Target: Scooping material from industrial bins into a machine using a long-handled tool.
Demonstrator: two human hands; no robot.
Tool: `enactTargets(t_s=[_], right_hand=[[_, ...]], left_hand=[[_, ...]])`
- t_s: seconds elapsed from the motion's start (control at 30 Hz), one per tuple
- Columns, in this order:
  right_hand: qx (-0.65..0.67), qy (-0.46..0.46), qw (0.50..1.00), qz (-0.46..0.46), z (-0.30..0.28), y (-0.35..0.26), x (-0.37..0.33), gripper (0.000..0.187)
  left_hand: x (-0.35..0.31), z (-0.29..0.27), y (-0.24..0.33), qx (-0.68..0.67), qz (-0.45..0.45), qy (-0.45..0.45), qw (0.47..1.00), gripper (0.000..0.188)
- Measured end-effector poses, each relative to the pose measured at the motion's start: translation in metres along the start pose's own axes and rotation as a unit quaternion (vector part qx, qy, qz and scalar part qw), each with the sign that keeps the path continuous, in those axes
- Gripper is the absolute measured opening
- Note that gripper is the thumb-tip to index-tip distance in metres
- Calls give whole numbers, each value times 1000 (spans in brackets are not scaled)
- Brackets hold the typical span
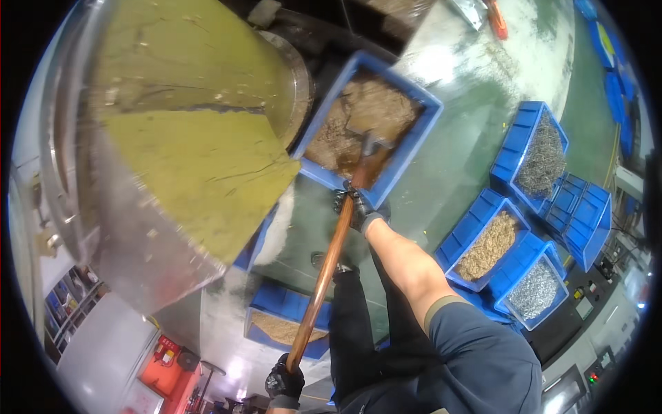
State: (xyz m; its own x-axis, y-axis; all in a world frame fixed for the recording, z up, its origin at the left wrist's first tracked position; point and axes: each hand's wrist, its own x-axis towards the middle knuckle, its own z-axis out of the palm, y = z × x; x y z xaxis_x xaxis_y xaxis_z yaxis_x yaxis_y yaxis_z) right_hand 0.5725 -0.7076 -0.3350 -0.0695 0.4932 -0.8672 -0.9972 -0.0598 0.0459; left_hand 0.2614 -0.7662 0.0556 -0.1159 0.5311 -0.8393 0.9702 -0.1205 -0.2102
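Note:
Both my hands, in dark gloves, grip a shovel (pixel 324 279) with a long reddish-brown wooden handle. My left hand (pixel 284 379) is closed round the handle's end, low in the view. Farther up, near the blade, my right hand (pixel 354 207) wraps round the shaft. The metal blade reaches into a blue plastic crate (pixel 415 143), among brown granular material (pixel 334 134). Part of the blade is blurred, so I cannot tell how much lies on it.
A large round machine tub (pixel 193 172) with a yellow-green lining rises at the left, close to the crate. At the right stand blue crates of grey metal pieces (pixel 541 162), tan pieces (pixel 488 248) and silvery pieces (pixel 532 290). Another crate (pixel 276 303) holds tan grains beside my legs.

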Motion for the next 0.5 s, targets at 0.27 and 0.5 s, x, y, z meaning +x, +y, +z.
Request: enactTargets(t_s=[0.27, 0.5], right_hand=[[-90, 131, 985, -66, -53, 0, 75, 19], [-99, 202, 968, -116, -25, 22, 65, 20]], left_hand=[[86, 93, -28, -43, 34, 39, 998, 21], [98, 99, -55, -110, 55, -12, 992, 21]])
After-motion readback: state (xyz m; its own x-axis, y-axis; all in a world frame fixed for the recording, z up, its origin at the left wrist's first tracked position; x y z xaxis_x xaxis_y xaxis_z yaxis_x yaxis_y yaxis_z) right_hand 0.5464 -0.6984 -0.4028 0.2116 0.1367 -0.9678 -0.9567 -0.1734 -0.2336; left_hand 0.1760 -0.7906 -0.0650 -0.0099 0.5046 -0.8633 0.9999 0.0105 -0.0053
